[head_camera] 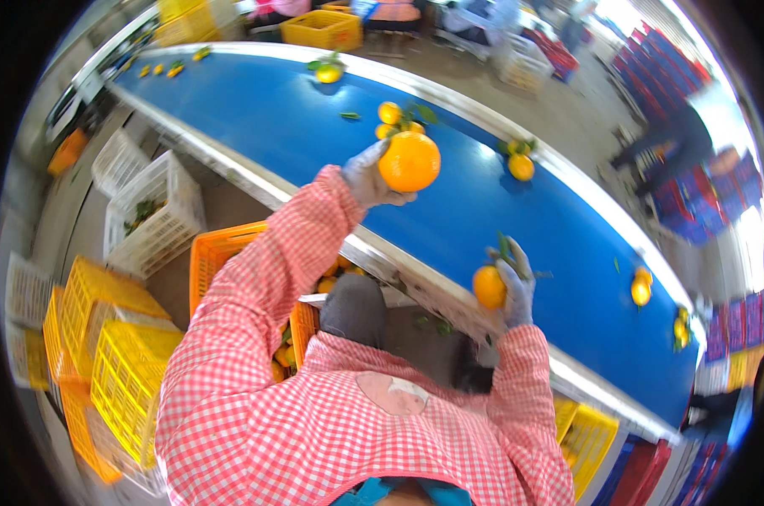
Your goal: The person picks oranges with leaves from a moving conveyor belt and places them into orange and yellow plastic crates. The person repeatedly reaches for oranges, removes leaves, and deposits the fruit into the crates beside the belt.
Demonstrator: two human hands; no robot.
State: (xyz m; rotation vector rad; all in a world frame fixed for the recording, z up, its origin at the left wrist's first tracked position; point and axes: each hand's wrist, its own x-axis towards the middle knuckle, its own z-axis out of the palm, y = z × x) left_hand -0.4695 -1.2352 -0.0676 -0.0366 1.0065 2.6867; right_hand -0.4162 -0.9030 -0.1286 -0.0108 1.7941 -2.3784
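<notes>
Over the blue conveyor belt (445,209), my left hand (372,177) in a grey glove holds a large orange citrus fruit (409,162). Smaller orange fruits (390,113) with green leaves show just beyond it; whether they are held or lie on the belt I cannot tell. My right hand (514,284), also gloved, holds another orange citrus fruit (489,287) with a leafy stem, above the belt's near edge. Further fruits with leaves lie along the belt's far side, among them one yellow-orange fruit (328,73) and a small cluster (521,167).
An orange crate (220,250) with fruits stands below the belt's near rim at my left. Yellow crates (129,392) and a white crate (167,221) stand farther left, another yellow crate (587,443) at right. Across the belt are people, crates and stacked red-and-blue boxes (660,69).
</notes>
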